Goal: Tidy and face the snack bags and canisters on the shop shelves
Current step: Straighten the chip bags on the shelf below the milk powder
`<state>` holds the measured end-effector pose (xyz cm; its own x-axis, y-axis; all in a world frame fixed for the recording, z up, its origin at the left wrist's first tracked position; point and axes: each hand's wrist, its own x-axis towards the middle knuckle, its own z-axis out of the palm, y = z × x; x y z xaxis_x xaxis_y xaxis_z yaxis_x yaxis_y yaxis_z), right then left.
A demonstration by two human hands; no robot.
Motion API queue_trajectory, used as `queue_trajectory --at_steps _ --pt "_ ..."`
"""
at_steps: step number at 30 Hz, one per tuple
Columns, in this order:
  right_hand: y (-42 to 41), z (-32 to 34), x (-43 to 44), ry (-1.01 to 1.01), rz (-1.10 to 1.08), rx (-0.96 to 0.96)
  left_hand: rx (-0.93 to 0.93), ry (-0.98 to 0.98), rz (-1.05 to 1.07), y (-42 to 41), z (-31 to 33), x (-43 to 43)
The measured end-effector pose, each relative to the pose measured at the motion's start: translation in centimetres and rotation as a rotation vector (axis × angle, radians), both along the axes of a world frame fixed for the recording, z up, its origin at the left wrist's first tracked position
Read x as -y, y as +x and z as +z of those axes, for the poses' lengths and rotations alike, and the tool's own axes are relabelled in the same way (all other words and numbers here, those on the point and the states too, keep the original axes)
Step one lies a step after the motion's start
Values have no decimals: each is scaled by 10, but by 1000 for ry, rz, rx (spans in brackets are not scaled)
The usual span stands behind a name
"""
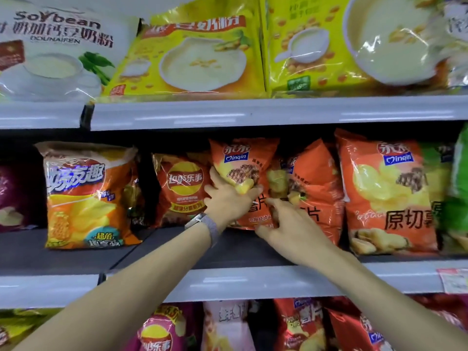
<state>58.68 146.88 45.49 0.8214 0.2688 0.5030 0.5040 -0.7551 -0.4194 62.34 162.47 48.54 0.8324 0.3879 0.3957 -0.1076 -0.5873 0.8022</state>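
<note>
Orange and glossy, the orange chip bag (244,158) stands upright near the middle of the middle shelf (76,252), set back from the front edge, and both hands are on it. The left hand (229,197), a grey-banded watch (203,224) on its wrist, grips the bag's lower left side, thumb up along the edge and fingers curled across the printed front. The right hand (291,224) holds the lower right corner, fingers reaching up into the gap beside the bag and thumb under its bottom edge; some blur softens the fingertips. Just beside it on the right leans a second orange bag (314,178), touching it, and further right a larger orange bag (387,193) faces forward at the shelf front, with a green bag (459,183) beyond. To the left sit a red-orange crisp bag (182,188), turned slightly, and an orange-yellow bag (88,196) standing well forward. On the upper shelf lie a white soybean powder bag (55,46) and two yellow powder bags (192,54). More snack bags (298,325) fill the shelf below.
</note>
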Motion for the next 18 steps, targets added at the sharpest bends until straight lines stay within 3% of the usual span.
queue_trajectory --at_steps 9,18 --pt "7 -15 14 45 23 -73 -114 -41 -231 -21 -11 -5" --pt "4 -17 10 56 -34 -57 -122 -8 -279 -21 -19 -28"
